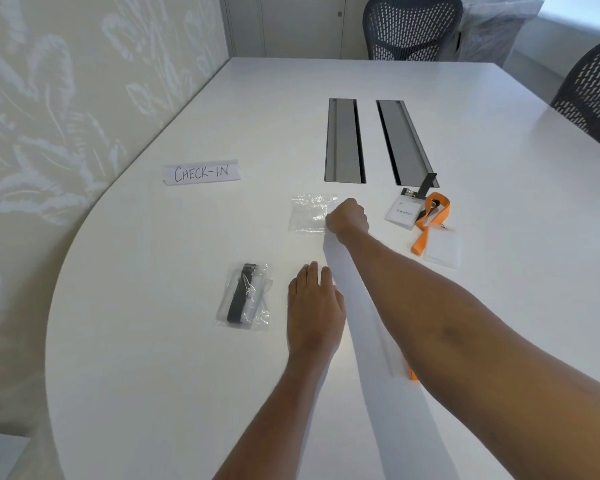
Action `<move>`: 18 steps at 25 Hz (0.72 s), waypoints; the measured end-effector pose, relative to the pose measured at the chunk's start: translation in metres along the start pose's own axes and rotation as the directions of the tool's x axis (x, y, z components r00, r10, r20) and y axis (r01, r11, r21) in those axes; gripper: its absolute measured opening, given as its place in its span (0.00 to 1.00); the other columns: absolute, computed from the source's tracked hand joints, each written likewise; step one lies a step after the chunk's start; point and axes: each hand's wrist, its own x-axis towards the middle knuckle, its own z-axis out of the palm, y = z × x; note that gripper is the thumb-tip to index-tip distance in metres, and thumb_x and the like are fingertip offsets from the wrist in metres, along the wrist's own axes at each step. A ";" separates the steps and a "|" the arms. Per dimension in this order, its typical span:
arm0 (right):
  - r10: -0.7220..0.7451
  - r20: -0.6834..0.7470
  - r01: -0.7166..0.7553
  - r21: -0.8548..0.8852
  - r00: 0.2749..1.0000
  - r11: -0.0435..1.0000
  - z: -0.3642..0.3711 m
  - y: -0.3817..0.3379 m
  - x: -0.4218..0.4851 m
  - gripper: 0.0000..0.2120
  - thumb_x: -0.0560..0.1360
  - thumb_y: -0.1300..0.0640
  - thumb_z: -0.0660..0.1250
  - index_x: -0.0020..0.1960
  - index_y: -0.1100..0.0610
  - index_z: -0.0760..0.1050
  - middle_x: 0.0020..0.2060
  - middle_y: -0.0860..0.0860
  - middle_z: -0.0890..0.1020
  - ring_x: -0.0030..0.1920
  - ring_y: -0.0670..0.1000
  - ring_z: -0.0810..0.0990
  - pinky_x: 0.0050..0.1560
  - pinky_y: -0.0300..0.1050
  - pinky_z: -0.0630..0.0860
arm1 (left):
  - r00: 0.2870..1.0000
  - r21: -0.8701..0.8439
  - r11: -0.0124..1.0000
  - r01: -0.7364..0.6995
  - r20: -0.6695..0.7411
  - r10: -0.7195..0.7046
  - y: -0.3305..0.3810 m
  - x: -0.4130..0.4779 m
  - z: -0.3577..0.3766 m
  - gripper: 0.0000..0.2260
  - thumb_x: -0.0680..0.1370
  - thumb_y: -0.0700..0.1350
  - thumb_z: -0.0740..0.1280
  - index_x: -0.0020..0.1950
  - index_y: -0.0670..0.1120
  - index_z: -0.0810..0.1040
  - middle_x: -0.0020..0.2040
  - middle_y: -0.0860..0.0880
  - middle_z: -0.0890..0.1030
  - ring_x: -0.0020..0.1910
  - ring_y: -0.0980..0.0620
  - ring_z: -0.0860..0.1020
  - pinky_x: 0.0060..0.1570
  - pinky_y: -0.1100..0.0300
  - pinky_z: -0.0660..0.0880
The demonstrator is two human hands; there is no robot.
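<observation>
Clear plastic bag sat flat on the white table, out ahead of both hands, roughly square so no real long side. The right hand was way nearer: clenched, knuckles up, touching the bag's right edge, but I couldn't tell if it actually pinched it. The left hand lay flat and relaxed, well back toward the body. Count-wise: two bags, the second bag holding a black strap, one CHECK-IN sign, one orange lanyard, and two table slots.

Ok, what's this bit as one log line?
left hand: flat on table | right hand: grips white sheet | clear bag: beside right hand
</observation>
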 end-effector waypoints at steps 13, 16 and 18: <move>-0.005 0.065 -0.035 0.598 0.998 0.801 -0.027 0.033 -0.011 0.08 0.72 0.66 0.72 0.42 0.55 0.76 0.43 0.53 0.82 0.42 0.55 0.78 0.40 0.46 0.75 | 1.000 -0.001 1.000 -0.005 -0.008 0.005 0.000 -0.001 -0.002 0.16 0.83 0.45 0.59 0.69 0.43 0.75 0.72 0.41 0.76 0.73 0.42 0.72 0.72 0.47 0.70; -0.107 0.032 0.066 0.602 0.994 0.796 -0.045 0.044 -0.028 0.11 0.75 0.64 0.72 0.57 0.57 0.81 0.49 0.55 0.86 0.44 0.52 0.82 0.36 0.44 0.78 | 1.000 -0.004 1.000 -0.005 -0.006 0.005 -0.001 0.000 -0.003 0.15 0.83 0.46 0.60 0.68 0.43 0.75 0.71 0.42 0.77 0.73 0.42 0.72 0.72 0.48 0.70; -0.189 -0.027 0.172 0.551 0.982 0.817 -0.061 0.048 -0.041 0.11 0.77 0.65 0.70 0.59 0.60 0.83 0.49 0.53 0.88 0.47 0.52 0.85 0.39 0.40 0.79 | 1.000 -0.011 1.000 -0.008 0.006 0.008 -0.002 0.000 -0.005 0.15 0.83 0.46 0.60 0.68 0.43 0.76 0.71 0.42 0.77 0.72 0.43 0.73 0.72 0.48 0.70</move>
